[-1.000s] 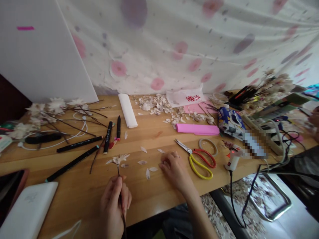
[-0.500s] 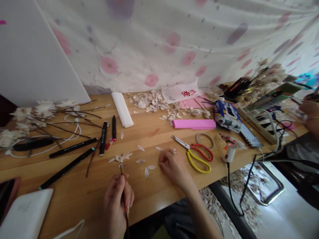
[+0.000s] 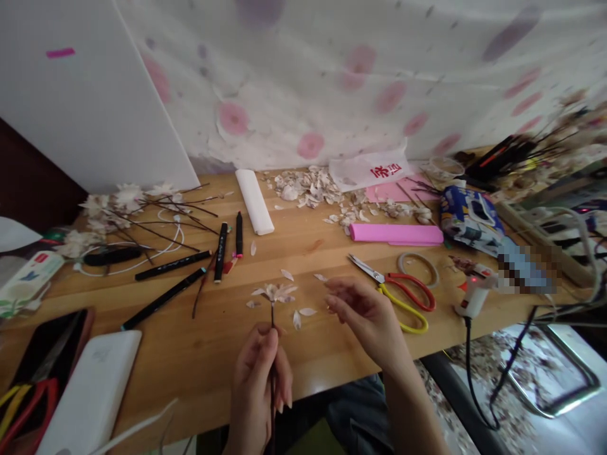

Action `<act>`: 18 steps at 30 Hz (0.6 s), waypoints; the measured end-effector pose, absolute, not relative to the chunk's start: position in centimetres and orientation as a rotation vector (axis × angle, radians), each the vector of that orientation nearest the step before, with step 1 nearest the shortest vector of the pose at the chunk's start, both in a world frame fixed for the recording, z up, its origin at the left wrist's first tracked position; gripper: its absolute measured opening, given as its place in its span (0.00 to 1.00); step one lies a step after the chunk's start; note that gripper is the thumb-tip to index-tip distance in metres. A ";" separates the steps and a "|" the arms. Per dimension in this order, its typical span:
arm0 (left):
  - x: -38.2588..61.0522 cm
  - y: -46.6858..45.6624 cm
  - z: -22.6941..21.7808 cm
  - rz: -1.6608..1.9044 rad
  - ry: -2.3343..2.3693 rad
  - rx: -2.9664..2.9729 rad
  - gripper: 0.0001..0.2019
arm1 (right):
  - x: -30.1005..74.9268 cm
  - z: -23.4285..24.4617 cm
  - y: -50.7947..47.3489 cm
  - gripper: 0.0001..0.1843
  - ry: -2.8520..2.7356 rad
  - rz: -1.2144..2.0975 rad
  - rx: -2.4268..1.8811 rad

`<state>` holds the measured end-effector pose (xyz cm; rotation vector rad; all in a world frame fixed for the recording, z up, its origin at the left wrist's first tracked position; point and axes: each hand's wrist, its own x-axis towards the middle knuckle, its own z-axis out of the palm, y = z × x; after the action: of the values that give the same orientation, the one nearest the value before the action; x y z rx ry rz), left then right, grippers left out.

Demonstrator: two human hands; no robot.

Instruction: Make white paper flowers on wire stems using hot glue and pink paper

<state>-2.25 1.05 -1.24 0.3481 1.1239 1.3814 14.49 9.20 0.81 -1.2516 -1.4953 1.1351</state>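
We get dim, soft light, with a faint glare on the table [image 3: 310,382] at lower centre. Pixelation masks a patch at right, and we see stretching toward the edges.

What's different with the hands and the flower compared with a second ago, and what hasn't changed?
The left hand has carried the flower rightward among the loose petals. The right hand has turned and shifted slightly right, now hiding part of the scissors; whether its fingertips hold anything is unclear. The left hand's grip on the stem, the scissors, markers and glue gun stayed put.
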 end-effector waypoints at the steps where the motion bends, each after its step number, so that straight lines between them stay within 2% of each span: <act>1: -2.1 1.1 -0.9 1.357 1.114 0.353 0.19 | 14.2 1.3 8.8 0.14 -1.431 1.198 -1.190; 5: -1.8 1.0 0.2 1.288 1.080 0.406 0.20 | 13.3 3.4 7.6 0.10 -1.279 1.274 -1.030; 10: -1.4 0.3 1.1 1.267 1.024 0.448 0.17 | 12.9 4.5 7.6 0.03 -1.415 0.969 -0.947; 18: -0.4 -0.3 2.5 1.212 0.956 0.415 0.17 | 13.0 4.6 7.1 0.12 -1.592 0.805 -0.958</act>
<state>-0.38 -0.32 2.50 0.4153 0.9559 1.2121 13.01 7.08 4.64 -0.9584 -1.5921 0.8045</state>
